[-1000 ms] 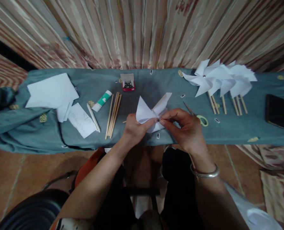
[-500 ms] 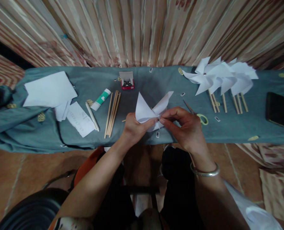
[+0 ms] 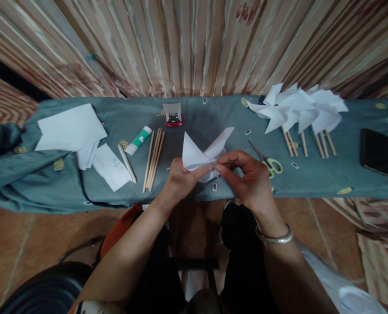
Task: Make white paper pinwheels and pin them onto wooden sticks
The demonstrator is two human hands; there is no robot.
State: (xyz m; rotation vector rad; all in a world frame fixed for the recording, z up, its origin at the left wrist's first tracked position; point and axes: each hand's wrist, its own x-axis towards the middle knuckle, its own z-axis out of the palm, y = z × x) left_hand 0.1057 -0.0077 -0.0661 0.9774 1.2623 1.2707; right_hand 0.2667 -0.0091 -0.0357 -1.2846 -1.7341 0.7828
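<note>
A white paper pinwheel (image 3: 194, 152) with folded blades is held between both hands over the front middle of the table. My left hand (image 3: 182, 178) grips it from the left, thumb pressed near its centre. From the right, my right hand (image 3: 246, 176) pinches at the same centre, fingertips meeting the left thumb; whether a small pin sits between them is hidden. A short end of a wooden stick shows just left of my left hand. Green-handled scissors (image 3: 272, 165) lie right beside my right hand.
Several wooden sticks (image 3: 154, 161), a glue stick (image 3: 139, 140), an open red box of metal pins (image 3: 173, 118), a white pen (image 3: 127, 163) and paper sheets (image 3: 71, 128) lie to the left. Finished pinwheels (image 3: 298, 109) and a black phone (image 3: 375, 151) are at the right.
The camera view has shifted slightly. My right hand has moved a little left, uncovering more of the scissors' handles. Both hands keep hold of the pinwheel's centre.
</note>
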